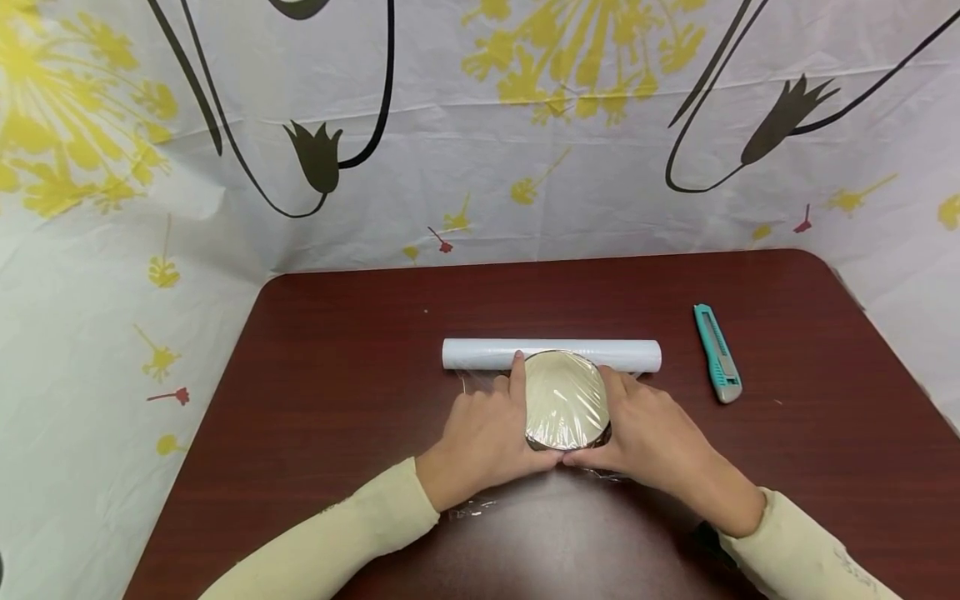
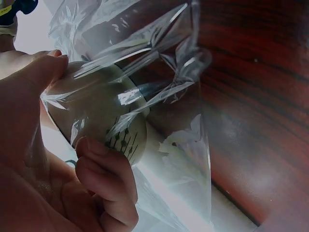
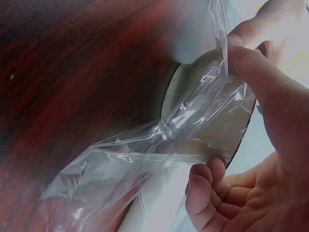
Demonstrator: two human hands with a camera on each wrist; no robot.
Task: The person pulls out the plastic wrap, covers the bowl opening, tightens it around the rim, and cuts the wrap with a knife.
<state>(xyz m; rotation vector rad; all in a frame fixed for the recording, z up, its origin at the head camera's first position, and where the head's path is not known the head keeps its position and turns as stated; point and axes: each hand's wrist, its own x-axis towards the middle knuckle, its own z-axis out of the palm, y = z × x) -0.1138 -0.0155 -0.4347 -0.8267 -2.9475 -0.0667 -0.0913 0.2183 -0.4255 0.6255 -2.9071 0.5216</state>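
Observation:
A cream-coloured bowl (image 1: 567, 400) with transparent cling film stretched over its mouth stands in front of me. My left hand (image 1: 483, 433) grips it from the left, index finger extended along the rim. From the right, my right hand (image 1: 654, 429) holds the opposite side, and the thumbs meet at the near edge. In the left wrist view, curled fingers press the bowl's wall (image 2: 91, 104), which bears a dark pattern. Loose cling film (image 3: 116, 159) hangs in creases around the bowl in both wrist views. Just behind lies a white roll of cling film (image 1: 480, 353).
A teal utility knife (image 1: 717, 353) lies to the right of the roll on the dark red-brown table (image 1: 337, 350). White sheeting (image 1: 480, 167) printed with flowers rises behind the table's far edge and along its sides.

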